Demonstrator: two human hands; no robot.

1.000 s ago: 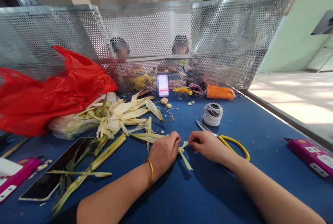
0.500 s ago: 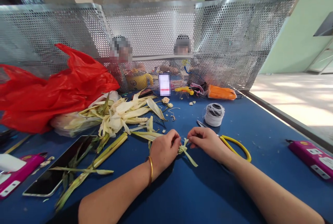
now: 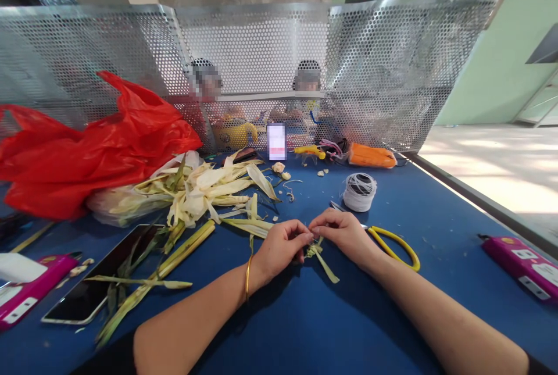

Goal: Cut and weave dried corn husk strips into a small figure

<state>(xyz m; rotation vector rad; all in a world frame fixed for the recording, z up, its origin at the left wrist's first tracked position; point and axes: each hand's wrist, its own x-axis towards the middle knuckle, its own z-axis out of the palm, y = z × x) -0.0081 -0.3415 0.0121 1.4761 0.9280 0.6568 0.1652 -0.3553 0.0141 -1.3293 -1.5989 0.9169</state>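
Both hands meet at the middle of the blue table [image 3: 331,328]. My left hand [image 3: 280,245], with a gold bangle on the wrist, pinches a small knotted piece of pale green leaf strip [image 3: 317,254]. My right hand [image 3: 342,234] pinches the same piece from the other side, fingertips almost touching the left ones. One loose end of the strip trails toward me onto the table. Yellow-handled scissors [image 3: 394,242] lie just behind my right wrist.
A heap of pale leaf strips [image 3: 204,189] and a red plastic bag [image 3: 82,154] lie at the left. A phone [image 3: 98,276], pink cases [image 3: 521,264], a white thread spool [image 3: 358,191] and an orange tool [image 3: 370,155] sit around. Two people sit behind the perforated metal screen [image 3: 392,67].
My hands have closed in on each other over the strip piece, and my left hand has turned so its fingers point at the right hand. The piece looks more tightly bunched.
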